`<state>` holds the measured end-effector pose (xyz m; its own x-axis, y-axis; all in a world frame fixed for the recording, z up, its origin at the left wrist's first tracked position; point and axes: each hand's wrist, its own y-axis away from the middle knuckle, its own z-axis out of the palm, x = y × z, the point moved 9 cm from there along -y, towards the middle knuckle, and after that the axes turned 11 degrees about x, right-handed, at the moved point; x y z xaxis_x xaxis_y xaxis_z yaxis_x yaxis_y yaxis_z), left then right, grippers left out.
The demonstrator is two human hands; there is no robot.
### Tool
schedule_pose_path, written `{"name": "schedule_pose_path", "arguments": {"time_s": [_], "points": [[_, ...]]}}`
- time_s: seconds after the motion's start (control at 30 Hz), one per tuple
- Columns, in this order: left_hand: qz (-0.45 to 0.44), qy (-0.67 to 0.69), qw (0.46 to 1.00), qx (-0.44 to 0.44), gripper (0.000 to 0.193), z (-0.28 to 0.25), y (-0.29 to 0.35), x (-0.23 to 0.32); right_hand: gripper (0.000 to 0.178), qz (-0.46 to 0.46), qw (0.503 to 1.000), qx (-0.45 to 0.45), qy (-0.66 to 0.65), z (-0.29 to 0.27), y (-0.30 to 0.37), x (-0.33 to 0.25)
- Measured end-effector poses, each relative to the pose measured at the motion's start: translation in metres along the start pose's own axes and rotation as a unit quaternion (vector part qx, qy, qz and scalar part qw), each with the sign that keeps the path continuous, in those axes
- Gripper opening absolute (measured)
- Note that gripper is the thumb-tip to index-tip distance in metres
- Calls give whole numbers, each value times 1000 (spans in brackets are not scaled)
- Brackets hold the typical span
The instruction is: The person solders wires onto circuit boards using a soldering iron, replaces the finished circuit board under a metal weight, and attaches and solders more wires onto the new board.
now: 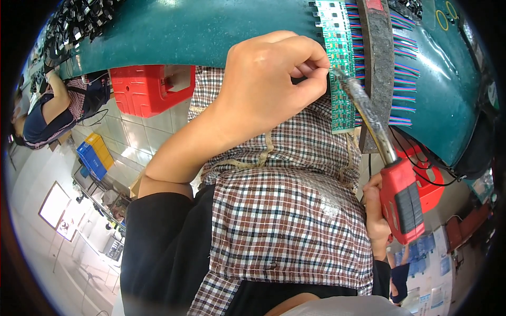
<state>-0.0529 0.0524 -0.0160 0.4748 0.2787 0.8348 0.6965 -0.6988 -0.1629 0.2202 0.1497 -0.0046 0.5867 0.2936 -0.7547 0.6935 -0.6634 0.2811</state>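
Note:
My left hand (pixel 271 79) is closed in a pinch at the left edge of a long green circuit board panel (pixel 342 108). Whatever its fingertips hold is too small or hidden to make out. A red soldering iron (pixel 403 197) with a dark grip patch is held in my right hand (pixel 375 218). Its metal tip reaches the panel close to my left fingertips; I cannot tell whether they touch. Small dark connectors (pixel 318 23) stick out along the panel's upper left edge. Thin multicoloured wires (pixel 405 76) run from the panel's right side under a grey bar (pixel 378 68).
The green tabletop (pixel 174 31) bears a heap of black cables with connectors (pixel 79 21) at far left. Yellow rings (pixel 445 18) lie far right. A red plastic stool (pixel 139 89) stands below the table edge. A co-worker (pixel 52 110) sits at left, near blue and yellow crates (pixel 95 155).

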Motion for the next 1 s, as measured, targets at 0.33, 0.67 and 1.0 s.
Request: {"name": "schedule_pose_path", "arguments": {"time_s": [0.33,0.67,1.0], "points": [[-22,-11,1000,0,10,-3,-2,3,9,-7,997,37,-70,-4,-5,-17],[177,-173,968,35,8,-22,-72,37,10,56,968,109,-220,-7,-11,-17],[244,-319,914,55,15,70,-207,10,12,-26,978,123,-168,-17,1,-8]]}}
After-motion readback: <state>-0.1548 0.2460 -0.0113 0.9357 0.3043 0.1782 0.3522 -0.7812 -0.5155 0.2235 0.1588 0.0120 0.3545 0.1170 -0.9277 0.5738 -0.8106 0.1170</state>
